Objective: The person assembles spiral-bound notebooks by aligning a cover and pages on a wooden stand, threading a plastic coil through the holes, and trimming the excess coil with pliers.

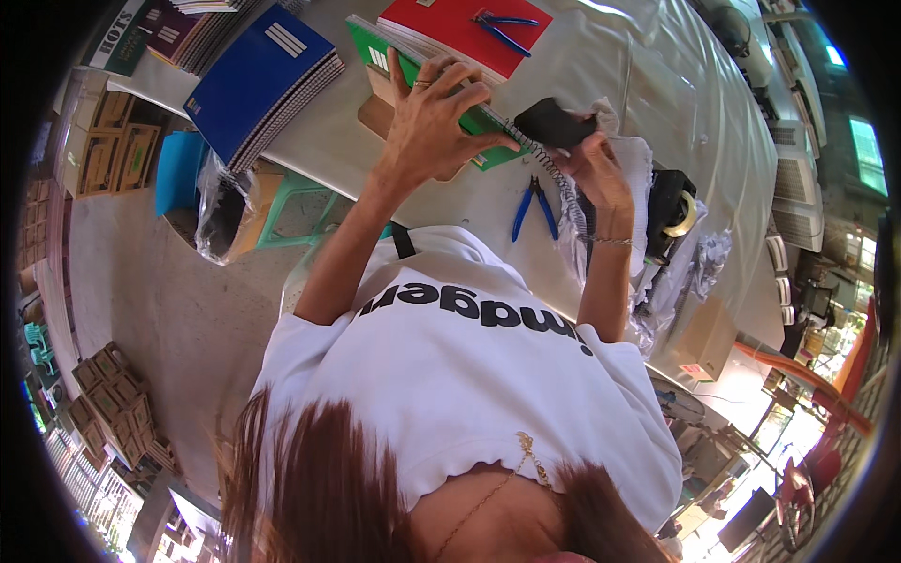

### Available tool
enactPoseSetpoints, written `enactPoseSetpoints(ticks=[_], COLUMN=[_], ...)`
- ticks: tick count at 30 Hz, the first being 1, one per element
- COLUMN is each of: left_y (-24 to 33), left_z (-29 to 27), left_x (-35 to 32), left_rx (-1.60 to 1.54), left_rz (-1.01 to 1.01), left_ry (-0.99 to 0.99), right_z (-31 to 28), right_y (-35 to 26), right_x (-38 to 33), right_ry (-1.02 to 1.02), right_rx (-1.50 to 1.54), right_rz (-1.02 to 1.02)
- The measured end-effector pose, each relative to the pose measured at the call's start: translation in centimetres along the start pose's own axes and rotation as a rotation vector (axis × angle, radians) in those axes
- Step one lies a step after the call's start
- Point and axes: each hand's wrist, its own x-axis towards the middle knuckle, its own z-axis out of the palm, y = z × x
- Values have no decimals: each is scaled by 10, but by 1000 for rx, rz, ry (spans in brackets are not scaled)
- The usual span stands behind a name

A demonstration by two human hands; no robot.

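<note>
My left hand [432,117] grips a green notebook [488,157] at its bound edge, fingers spread over the far side and thumb lying along the spine. A spiral binding coil [542,156] runs along that edge and sticks out past the notebook's right end. Beside the loose end of the coil, my right hand [601,171] is closed on a dark, block-like piece [552,123], slightly blurred, whose exact kind I cannot make out. The fingertips of my right hand are partly hidden. Blue-handled pliers [535,208] lie on the table just below the coil.
A red notebook stack [469,33] with a second pair of blue pliers [507,30] lies beyond. Blue spiral notebooks [263,80] are stacked at the left edge of the table [324,131]. To the right sit a white cloth [633,169] and a tape dispenser [671,216].
</note>
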Motion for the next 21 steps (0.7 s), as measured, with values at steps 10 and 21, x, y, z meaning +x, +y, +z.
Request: enactPoseSetpoints(ticks=[10,21], left_y=[2,4], left_z=[-4,-11], left_x=[1,7], left_rx=[-13,-90], left_rz=[-43,-73], left_ry=[-83,-98], right_z=[41,70], right_y=[-39,-54], right_x=[21,17], right_ry=[-166,-95], right_rx=[-763,-552], right_rz=[-40,-237])
